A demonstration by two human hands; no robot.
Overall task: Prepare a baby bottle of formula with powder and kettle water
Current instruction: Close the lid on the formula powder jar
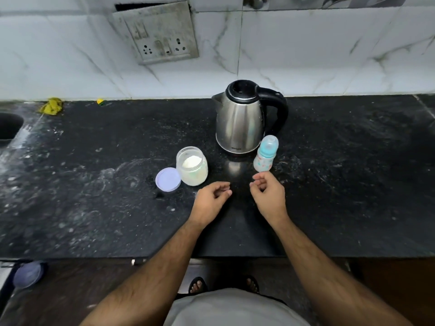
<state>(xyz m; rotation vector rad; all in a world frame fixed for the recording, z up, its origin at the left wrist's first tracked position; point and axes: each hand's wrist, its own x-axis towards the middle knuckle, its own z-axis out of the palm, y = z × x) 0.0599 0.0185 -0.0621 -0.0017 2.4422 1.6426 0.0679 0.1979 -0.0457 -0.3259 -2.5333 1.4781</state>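
A steel kettle (240,121) with a black lid and handle stands on the black counter (94,184). Just right of its base stands a baby bottle (265,154) with a clear cap over a blue collar. Left of the kettle is an open clear jar (192,166) with white powder inside, and its lilac lid (168,179) lies beside it. My left hand (211,203) hovers just right of the jar, fingers loosely curled, holding nothing. My right hand (268,194) hovers just below the bottle, fingers loosely curled and empty.
A wall socket plate (160,34) hangs on the marbled tiles behind. A yellow cloth (51,105) lies at the back left near a sink edge (9,128). A bluish round lid (28,274) lies on the floor at lower left.
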